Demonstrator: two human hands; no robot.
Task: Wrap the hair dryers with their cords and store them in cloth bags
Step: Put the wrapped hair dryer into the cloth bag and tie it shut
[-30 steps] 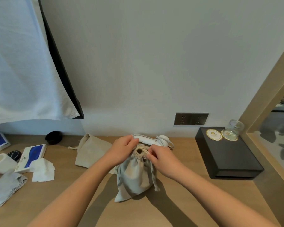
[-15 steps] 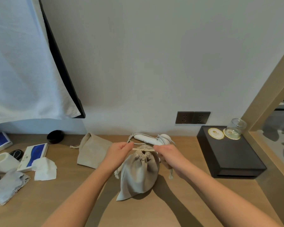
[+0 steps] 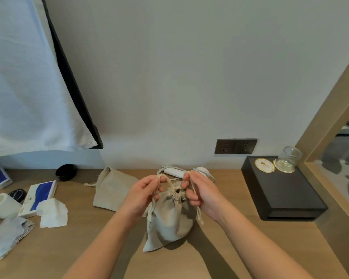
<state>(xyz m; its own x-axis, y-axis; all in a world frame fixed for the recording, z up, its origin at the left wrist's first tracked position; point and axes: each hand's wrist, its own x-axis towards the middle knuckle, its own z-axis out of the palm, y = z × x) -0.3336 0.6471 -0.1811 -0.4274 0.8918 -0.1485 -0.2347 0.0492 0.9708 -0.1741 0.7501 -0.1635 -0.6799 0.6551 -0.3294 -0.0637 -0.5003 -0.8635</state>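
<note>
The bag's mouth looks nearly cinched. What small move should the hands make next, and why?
Probably cross the drawstrings and knot them: the left hand and right hand each pinch a drawstring above the filled cloth bag, whose mouth is gathered to a small hole. A white hair dryer and a flat bag wait behind.

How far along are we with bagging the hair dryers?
Done, apparently: the bulging grey-beige cloth drawstring bag stands filled on the wooden desk, its mouth gathered almost shut. In hand: the left hand and right hand pinch its cream drawstrings, one on each side. Left: the white hair dryer lying behind the bag, cord seemingly loose, needs wrapping and storing in the flat beige cloth bag to its left.
</note>
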